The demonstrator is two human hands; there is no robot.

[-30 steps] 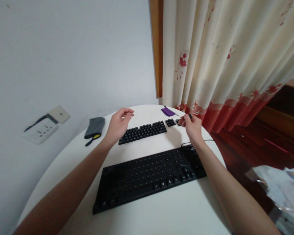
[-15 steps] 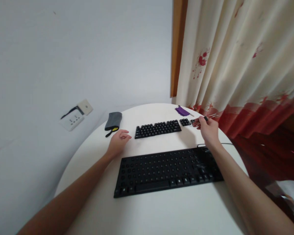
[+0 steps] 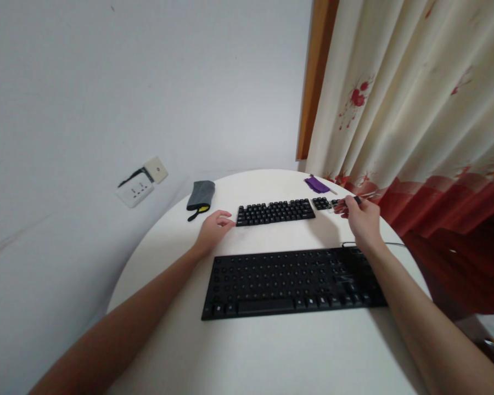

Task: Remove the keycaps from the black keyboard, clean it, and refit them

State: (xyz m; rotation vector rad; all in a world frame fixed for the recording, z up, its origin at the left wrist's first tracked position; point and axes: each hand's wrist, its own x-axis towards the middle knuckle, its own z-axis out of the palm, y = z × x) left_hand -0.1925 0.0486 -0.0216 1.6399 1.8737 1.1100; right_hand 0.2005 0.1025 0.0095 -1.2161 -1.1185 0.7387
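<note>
A black keyboard base [image 3: 292, 282] with most keycaps off lies on the round white table [image 3: 271, 351] in front of me. Behind it the removed black keycaps [image 3: 275, 212] are laid out in rows, with a smaller group [image 3: 321, 203] to their right. My left hand [image 3: 214, 227] rests on the table at the left end of those rows, fingers loosely curled and holding nothing. My right hand [image 3: 360, 215] hovers at the right end of the small group, pinched on a thin metal keycap puller [image 3: 356, 198].
A grey pouch with a yellow tab [image 3: 200, 196] lies at the back left of the table. A purple item [image 3: 316, 184] sits at the back by the flowered curtain [image 3: 415, 109]. A wall socket [image 3: 136, 190] is on the white wall. The keyboard cable [image 3: 389, 244] runs off right.
My left hand came down from above the keycap rows and settled on the table at their left end. My right hand keeps its grip on the puller. The view swung left.
</note>
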